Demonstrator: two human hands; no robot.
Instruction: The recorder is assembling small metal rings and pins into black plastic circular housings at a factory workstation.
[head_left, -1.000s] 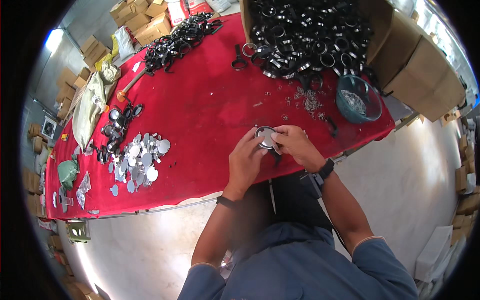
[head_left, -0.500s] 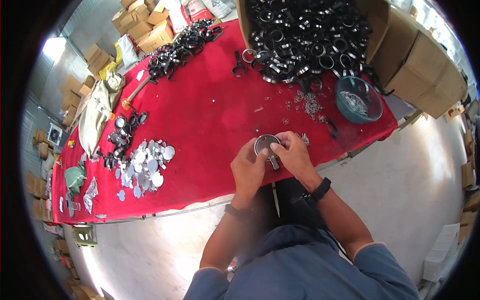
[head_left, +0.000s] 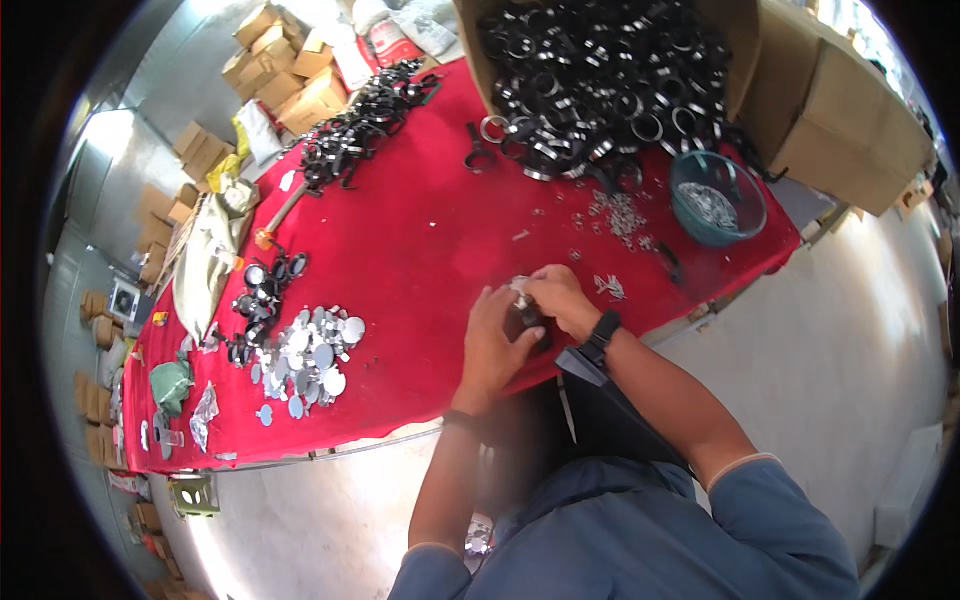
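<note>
1. Head view: the left hand (head_left: 488, 350) curls its fingers partly closed around a dark part (head_left: 516, 322), gripping it, thumb at the near side.
2. The right hand (head_left: 560, 300) brings its fingers to the part's far end; whether they pinch or only press cannot be told.
3. Between both hands' fingers, the part shows a small bright patch; its outline is mostly covered.
4. Its pointing direction and long axis cannot be told.
5. Silvery discs (head_left: 310, 355) lie well left of the fingers.
</note>
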